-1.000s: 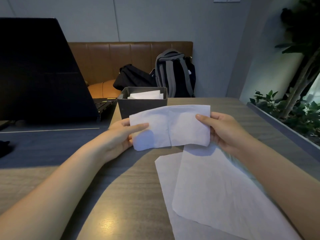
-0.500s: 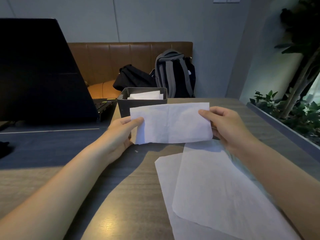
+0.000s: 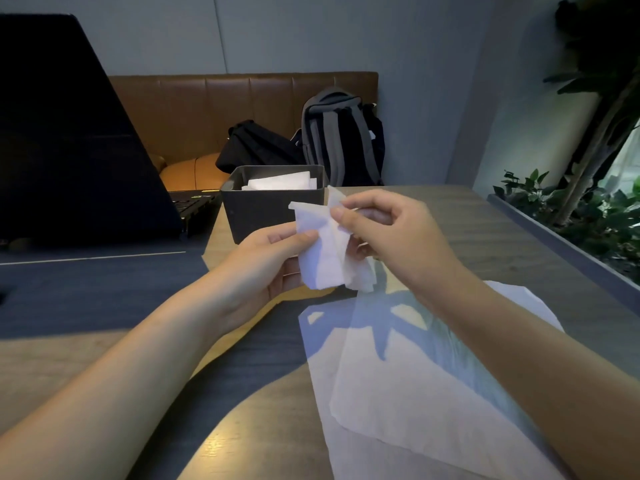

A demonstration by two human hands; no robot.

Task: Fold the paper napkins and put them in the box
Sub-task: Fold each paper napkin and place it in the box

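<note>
Napkin mid-fold, held short of the box

Nearest the viewer, two flat napkins (image 3: 415, 393) lie overlapped on the table (image 3: 104, 368), well short of the box (image 3: 270, 207). Just in front of the box, raised off the table, both hands pinch one folded napkin (image 3: 323, 251): left hand (image 3: 263, 265) clamped on its lower left edge, right hand (image 3: 388, 233) on its upper right. The box holds folded napkins (image 3: 280, 180). Left of the box stands a laptop (image 3: 69, 133); behind it, a backpack (image 3: 339, 136) on a bench (image 3: 214, 109).

The napkin (image 3: 325, 251), earlier stretched wide between both hands, is now folded narrow: the right hand (image 3: 391, 233) has swung across to meet the left hand (image 3: 263, 261).
</note>
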